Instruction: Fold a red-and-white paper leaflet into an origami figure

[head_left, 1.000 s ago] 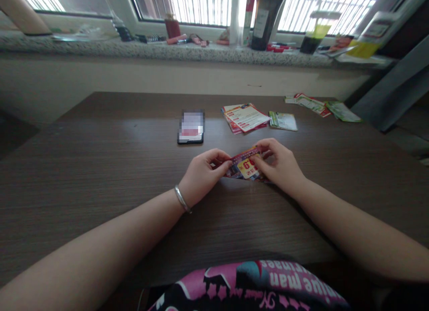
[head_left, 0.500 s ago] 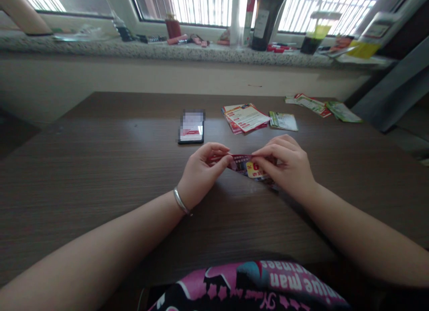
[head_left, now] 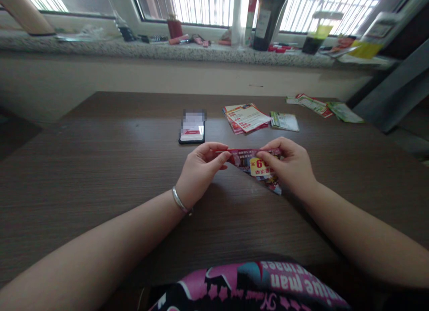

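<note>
A folded, printed paper [head_left: 259, 166] with a yellow patch hangs between my hands, its straight red edge up and a point down at the right. My left hand [head_left: 204, 168], with a silver bangle at the wrist, pinches its left corner between thumb and fingers. At the upper right part of the paper, my right hand [head_left: 290, 163] grips it with the thumb in front and the fingers behind. The paper is held just over the brown table [head_left: 100, 177].
Beyond my hands lie a phone [head_left: 192, 127], a stack of red and white leaflets [head_left: 248, 118] and a small green and white packet [head_left: 284, 122]. More green packets [head_left: 345, 112] lie at the back right. Bottles and small items line the granite windowsill [head_left: 201, 52].
The paper has turned to show more of its printed face, and its lower point is now clearer. My right hand has shifted slightly, with its fingers less spread over the top edge.
</note>
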### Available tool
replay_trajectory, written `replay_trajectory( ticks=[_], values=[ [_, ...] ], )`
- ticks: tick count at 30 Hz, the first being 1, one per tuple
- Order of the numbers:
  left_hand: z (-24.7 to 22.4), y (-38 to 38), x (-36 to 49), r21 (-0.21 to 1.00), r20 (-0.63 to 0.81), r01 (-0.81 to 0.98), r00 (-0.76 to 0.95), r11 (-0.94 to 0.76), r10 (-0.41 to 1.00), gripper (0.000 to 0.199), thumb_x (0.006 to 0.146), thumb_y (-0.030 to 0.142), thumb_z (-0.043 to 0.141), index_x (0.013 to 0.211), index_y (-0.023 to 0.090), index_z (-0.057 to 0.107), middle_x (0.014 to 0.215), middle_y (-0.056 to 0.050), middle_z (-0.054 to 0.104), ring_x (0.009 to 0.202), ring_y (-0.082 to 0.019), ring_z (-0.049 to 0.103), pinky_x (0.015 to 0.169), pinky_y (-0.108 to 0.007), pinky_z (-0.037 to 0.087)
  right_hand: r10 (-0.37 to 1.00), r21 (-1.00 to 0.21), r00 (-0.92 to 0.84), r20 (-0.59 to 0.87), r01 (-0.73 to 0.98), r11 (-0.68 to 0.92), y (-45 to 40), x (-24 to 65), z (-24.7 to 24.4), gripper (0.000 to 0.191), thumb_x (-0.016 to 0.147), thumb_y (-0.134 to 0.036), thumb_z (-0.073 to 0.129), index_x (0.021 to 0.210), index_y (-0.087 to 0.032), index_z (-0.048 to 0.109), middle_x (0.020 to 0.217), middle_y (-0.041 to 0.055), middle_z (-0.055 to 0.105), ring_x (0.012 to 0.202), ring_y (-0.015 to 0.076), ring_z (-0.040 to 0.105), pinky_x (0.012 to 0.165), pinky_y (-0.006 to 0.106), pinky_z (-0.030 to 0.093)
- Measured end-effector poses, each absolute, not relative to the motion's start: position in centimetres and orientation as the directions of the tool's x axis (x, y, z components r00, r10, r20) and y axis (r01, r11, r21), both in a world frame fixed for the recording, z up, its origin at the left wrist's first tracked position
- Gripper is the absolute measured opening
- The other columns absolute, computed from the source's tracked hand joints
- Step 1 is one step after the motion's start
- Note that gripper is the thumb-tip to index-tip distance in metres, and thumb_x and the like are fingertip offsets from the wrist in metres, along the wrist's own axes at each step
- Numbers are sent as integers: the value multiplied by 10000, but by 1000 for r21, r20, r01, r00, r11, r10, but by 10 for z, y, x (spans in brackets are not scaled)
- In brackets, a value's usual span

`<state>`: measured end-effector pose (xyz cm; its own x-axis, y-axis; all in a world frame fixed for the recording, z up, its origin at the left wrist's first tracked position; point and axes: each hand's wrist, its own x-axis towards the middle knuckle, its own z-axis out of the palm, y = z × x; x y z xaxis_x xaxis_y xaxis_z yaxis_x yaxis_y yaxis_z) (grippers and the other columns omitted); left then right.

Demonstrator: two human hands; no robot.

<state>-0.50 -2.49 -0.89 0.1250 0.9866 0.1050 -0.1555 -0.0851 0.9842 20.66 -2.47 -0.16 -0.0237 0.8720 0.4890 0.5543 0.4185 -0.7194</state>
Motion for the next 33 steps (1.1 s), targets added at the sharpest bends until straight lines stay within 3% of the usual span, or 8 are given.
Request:
replay_trajectory(
  ticks=[14, 17, 20, 23, 25, 28, 33],
  values=[
    [-13, -23, -7, 989, 112, -106, 121, -100, 986, 229, 740, 323, 766, 866, 148, 690, 809, -29, 735, 735, -130, 685, 657, -214, 554, 920, -824, -9, 391, 442, 355, -18, 207, -6, 113, 770, -324, 703, 797, -215, 688, 739, -1, 679, 630, 141, 607, 580, 284, 493],
    [-12, -24, -5, 993, 92, -91, 118, -81, 989, 224, 729, 313, 773, 843, 140, 687, 796, -34, 737, 718, -124, 681, 646, -206, 545, 862, -659, -97, 498, 604, 449, -17, 211, -3, 102, 801, -317, 680, 823, -217, 689, 780, 11, 691, 705, 166, 617, 664, 324, 501],
    [-11, -25, -2, 997, 38, -74, 115, -30, 993, 228, 708, 306, 784, 818, 136, 679, 773, -40, 737, 694, -125, 680, 629, -206, 531, 738, -290, -285, 611, 787, 544, -20, 210, 5, 107, 833, -308, 647, 860, -220, 701, 866, 30, 711, 876, 218, 607, 873, 416, 450],
    [-9, -27, 0, 999, 15, -51, 127, -9, 992, 270, 684, 344, 796, 809, 138, 674, 772, -52, 736, 710, -151, 691, 644, -236, 540, 678, -67, -385, 626, 840, 539, -25, 203, 11, 165, 861, -344, 612, 939, -235, 707, 1043, 36, 708, 1049, 263, 557, 1009, 467, 345],
    [-8, -28, 1, 999, 24, -38, 140, -18, 990, 306, 677, 379, 799, 817, 138, 672, 789, -63, 737, 743, -174, 700, 672, -263, 552, 678, -29, -437, 592, 829, 559, -28, 198, 14, 201, 874, -367, 593, 987, -238, 698, 1082, 30, 702, 1080, 256, 544, 1049, 457, 302],
    [-8, -29, 1, 998, 35, -48, 160, -28, 986, 307, 682, 385, 795, 813, 140, 664, 799, -65, 738, 756, -179, 705, 707, -280, 562, 718, -68, -465, 519, 814, 576, -30, 192, 16, 193, 873, -385, 594, 941, -235, 693, 968, 29, 713, 1016, 231, 571, 1053, 435, 285],
    [-9, -29, 2, 993, 63, -115, 197, -40, 978, 251, 701, 315, 788, 818, 142, 649, 814, -46, 740, 758, -152, 703, 745, -258, 558, 762, -190, -427, 486, 800, 569, -27, 193, 19, 149, 842, -355, 648, 784, -220, 672, 804, 7, 698, 837, 193, 594, 888, 377, 351]
  ],
)
